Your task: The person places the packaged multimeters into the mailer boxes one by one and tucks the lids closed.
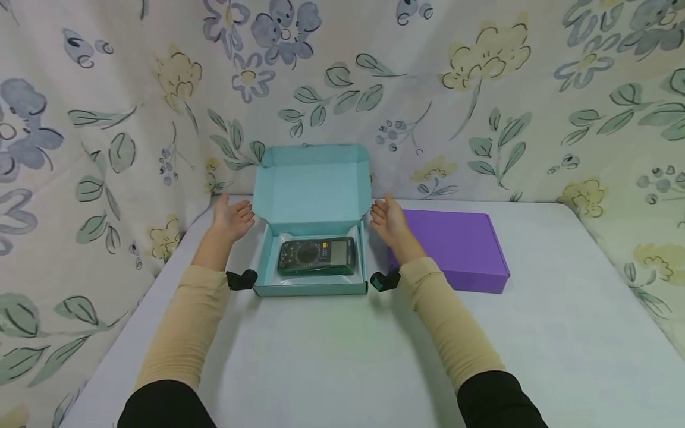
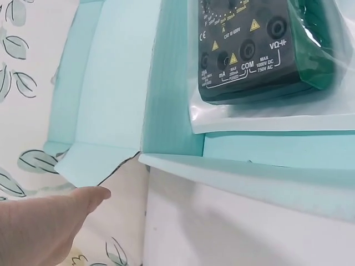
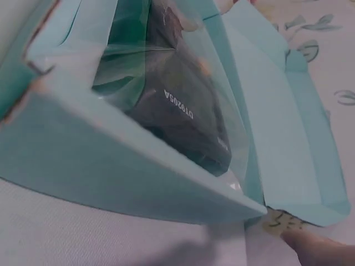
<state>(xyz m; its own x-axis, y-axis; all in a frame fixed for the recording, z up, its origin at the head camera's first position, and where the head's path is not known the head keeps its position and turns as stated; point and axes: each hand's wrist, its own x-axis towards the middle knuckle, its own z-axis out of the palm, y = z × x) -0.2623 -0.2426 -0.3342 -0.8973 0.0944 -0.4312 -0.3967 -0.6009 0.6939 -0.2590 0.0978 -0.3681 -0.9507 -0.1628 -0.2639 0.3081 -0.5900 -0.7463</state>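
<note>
A light teal cardboard box point(image 1: 310, 289) lies with its lid point(image 1: 313, 187) raised against the curtain. Inside it, in a clear plastic bag, is a black and green digital multimeter point(image 1: 316, 255), its dial and grey screen facing up. My left hand point(image 1: 232, 219) is at the lid's left side, fingers loosely bent with nothing in them. In the left wrist view the thumb point(image 2: 91, 198) comes right up to the lid's side flap point(image 2: 97, 163). At the lid's right side is my right hand point(image 1: 389, 221), likewise holding nothing, a fingertip close to the flap in the right wrist view.
A closed purple box point(image 1: 455, 244) lies on the white table point(image 1: 332, 356), to the right of the teal box and partly behind my right forearm. A flowered curtain point(image 1: 407, 107) hangs along the back and left. Dark wrist straps point(image 1: 242, 280) stick out close to the teal box.
</note>
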